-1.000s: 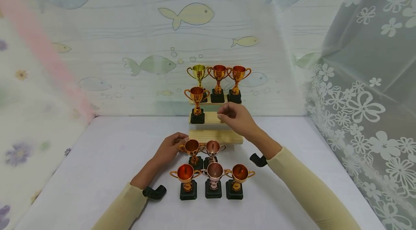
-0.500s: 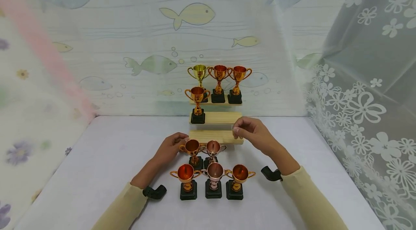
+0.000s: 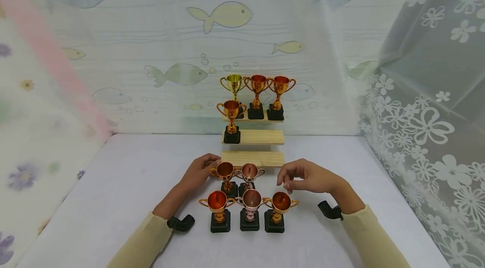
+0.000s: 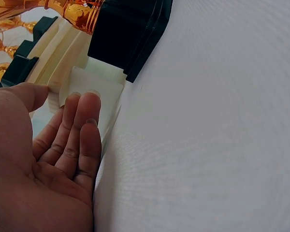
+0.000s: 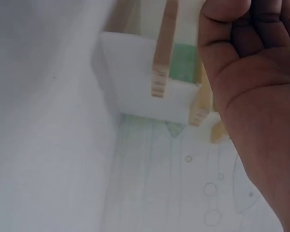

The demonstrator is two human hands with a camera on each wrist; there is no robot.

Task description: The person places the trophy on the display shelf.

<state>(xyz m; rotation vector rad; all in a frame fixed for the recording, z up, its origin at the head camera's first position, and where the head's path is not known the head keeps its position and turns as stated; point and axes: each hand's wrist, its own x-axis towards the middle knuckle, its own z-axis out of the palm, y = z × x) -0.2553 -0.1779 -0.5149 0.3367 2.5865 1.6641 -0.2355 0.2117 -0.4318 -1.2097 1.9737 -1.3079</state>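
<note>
My left hand rests beside the left end of a stepped wooden display stand. In the left wrist view its thumb touches a board end, and its fairly straight fingers lie along the white side panel. My right hand hovers with loosely curled fingers, holding nothing, just behind the front right trophy cup. Left of that cup stand a pale pink trophy cup and an orange-lined trophy cup. Behind them are a bronze trophy cup and a second pink trophy cup.
On the stand's top step are a yellow-gold trophy cup and two copper trophy cups, including one at the right. Another copper trophy cup occupies the left of the middle step. A fish-patterned curtain hangs behind the white table.
My right hand has drawn back from the middle step, moving right and toward me, down to near the front right trophy cup. The left hand has stayed at the stand's side.
</note>
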